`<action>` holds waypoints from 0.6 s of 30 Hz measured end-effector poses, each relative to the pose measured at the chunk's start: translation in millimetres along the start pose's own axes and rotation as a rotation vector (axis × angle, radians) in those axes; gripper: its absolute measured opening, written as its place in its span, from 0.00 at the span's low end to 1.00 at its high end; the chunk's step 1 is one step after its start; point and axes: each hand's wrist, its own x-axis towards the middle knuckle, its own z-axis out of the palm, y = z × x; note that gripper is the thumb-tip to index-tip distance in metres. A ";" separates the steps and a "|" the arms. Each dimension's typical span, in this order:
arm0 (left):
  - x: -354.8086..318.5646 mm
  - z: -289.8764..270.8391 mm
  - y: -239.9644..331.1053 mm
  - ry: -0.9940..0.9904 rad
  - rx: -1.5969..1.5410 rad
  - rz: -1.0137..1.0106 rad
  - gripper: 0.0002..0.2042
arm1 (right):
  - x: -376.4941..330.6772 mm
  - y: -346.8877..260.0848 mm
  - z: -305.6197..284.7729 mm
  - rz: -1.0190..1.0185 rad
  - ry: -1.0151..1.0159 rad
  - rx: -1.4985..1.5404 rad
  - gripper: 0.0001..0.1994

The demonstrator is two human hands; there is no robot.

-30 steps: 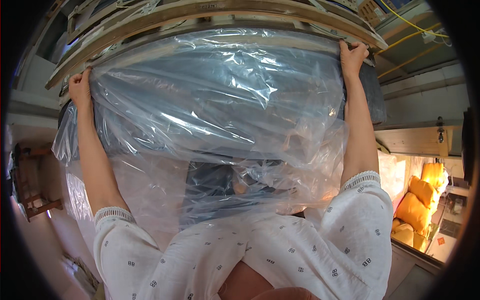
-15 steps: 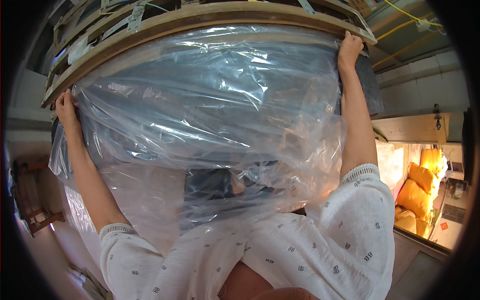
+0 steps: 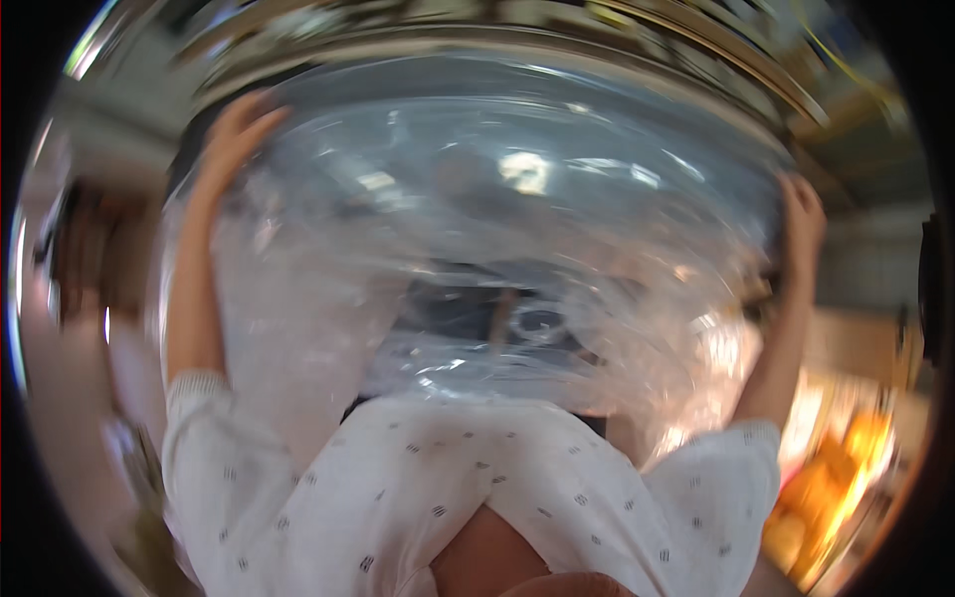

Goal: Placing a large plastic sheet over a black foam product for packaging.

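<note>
A large sheet of clear plastic film lies over a dark, broad panel in front of me, its glossy folds smeared by motion. At the far left corner my left hand rests against the edge of the film, with its thumb apart from the fingers. On the opposite side my right hand has its fingers bent around the film's right edge. Both arms are spread wide. The near part of the film hangs down toward my body, and dark shapes show through it. What lies under each hand is hidden.
Beyond the film runs a wooden frame with blurred slats behind it. A yellow cable hangs at the far right. Bright orange-yellow bundles lie at the lower right, beside a pale wooden board.
Both hands have left the wooden frame's bar and come nearer. The left moved rightward, the right outward and down. The film's far edge has come away from the bar, and the view has shifted.
</note>
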 end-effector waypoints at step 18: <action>-87.8 10.1 67.3 0.622 -0.092 0.481 0.20 | -76.9 -21.2 40.6 -0.602 -0.469 -0.469 0.25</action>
